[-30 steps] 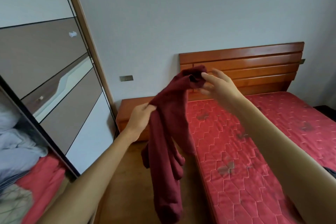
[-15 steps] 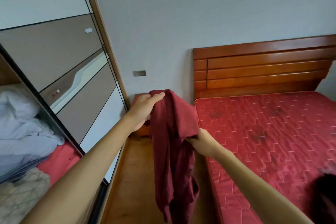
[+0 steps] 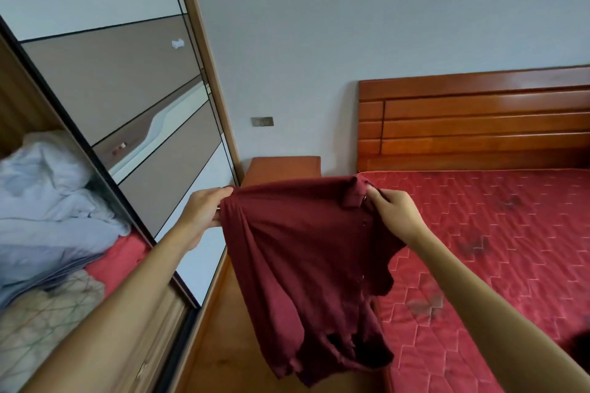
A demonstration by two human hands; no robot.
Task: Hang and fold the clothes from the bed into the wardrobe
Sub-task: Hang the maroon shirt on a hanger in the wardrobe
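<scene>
Wardrobe [image 3: 105,112]: left of the bed [image 3: 510,249], door slid aside, pale bedding [image 3: 48,201] stacked inside.
Left hand [image 3: 204,212]: left of the bed, fingers pinched on one shoulder.
Maroon shirt [image 3: 303,258]: hanging off the bed's left edge. Likely soft, light and limp; best held at both shoulders.
Right hand [image 3: 392,214]: over the bed's left edge, clamped on the collar.
Bed: broad mattress for folding; narrow floor strip alongside.

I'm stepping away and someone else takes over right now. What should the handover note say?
Left hand grips one top edge of the maroon shirt; right hand pinches it at the collar.
Shirt hangs spread between them, above the floor between wardrobe and bed.
Done: shirt is off the bed.
To do: fold or hang it, place it in the wardrobe.
</scene>
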